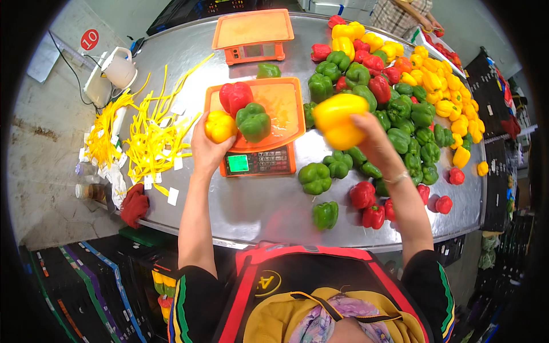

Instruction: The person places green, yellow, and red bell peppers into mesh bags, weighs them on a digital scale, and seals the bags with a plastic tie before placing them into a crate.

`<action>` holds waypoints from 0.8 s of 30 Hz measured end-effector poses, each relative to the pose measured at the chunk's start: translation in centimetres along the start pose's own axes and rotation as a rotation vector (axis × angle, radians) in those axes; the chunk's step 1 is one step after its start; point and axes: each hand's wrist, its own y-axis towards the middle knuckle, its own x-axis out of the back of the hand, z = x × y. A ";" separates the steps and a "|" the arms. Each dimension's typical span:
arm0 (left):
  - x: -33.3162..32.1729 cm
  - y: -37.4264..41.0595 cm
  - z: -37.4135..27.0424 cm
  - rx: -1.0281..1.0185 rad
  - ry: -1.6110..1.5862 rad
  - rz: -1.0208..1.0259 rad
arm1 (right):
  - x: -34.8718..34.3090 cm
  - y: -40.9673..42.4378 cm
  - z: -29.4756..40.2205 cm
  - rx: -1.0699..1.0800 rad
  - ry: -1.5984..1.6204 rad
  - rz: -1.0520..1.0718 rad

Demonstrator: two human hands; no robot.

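Observation:
My left hand is closed on a small yellow bell pepper at the left edge of the orange tray of a digital scale. Beside it on the tray sit a red bell pepper and a green bell pepper. The scale's green display is lit. My right hand grips a larger yellow bell pepper, blurred, in the air right of the tray and over part of the pepper pile.
Many green peppers, with red and yellow ones, cover the metal table's right side. A second orange scale stands at the back. Yellow ties with white tags lie left. Another person's hands are at a box, upper right.

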 end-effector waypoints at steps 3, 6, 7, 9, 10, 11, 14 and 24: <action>2.8 -2.5 1.3 0.008 -0.129 -0.191 | -8.1 2.6 -1.2 0.160 -0.470 0.012; 6.2 -6.0 3.0 0.064 -0.106 -0.207 | -15.6 6.2 -5.3 0.543 -0.970 0.000; 7.0 -7.0 4.1 0.063 -0.104 -0.198 | -17.5 7.4 -7.0 0.559 -1.002 -0.024; 8.0 -10.0 4.3 0.095 -0.132 -0.108 | -20.1 9.8 -9.3 0.525 -1.131 -0.074; 8.1 -11.7 4.3 0.115 -0.148 -0.063 | -20.9 11.1 -10.1 0.467 -1.234 -0.100; 8.2 -13.2 4.6 0.113 -0.164 -0.028 | -21.5 12.1 -10.8 0.405 -1.336 -0.122; 8.0 -16.5 5.4 0.134 -0.218 0.061 | -22.3 13.8 -13.1 0.240 -1.570 -0.139; 6.0 -18.7 6.2 0.057 -0.276 0.284 | -21.2 -2.4 -18.0 0.019 -1.022 0.176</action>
